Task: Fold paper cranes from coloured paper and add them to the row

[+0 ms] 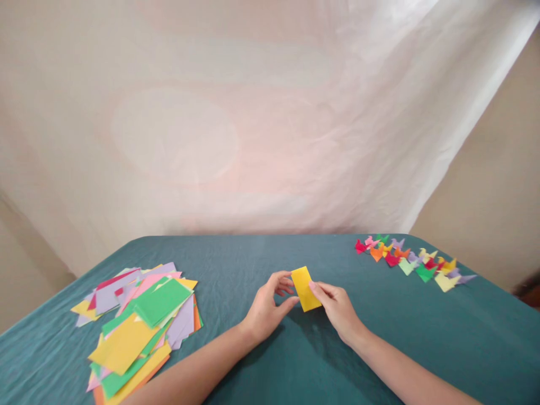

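Note:
A folded yellow paper [305, 287] is held just above the teal tablecloth [261, 360] near the table's middle. My left hand [270, 306] pinches its left edge with thumb and fingers. My right hand [335, 309] grips its right edge, fingers curled round the fold. Both forearms reach in from the bottom of the view.
A loose pile of coloured paper sheets [135, 326] lies at the left. Several small folded paper figures [411, 260] in mixed colours sit in a row at the far right. A pale cloth backdrop [236, 124] hangs behind the table.

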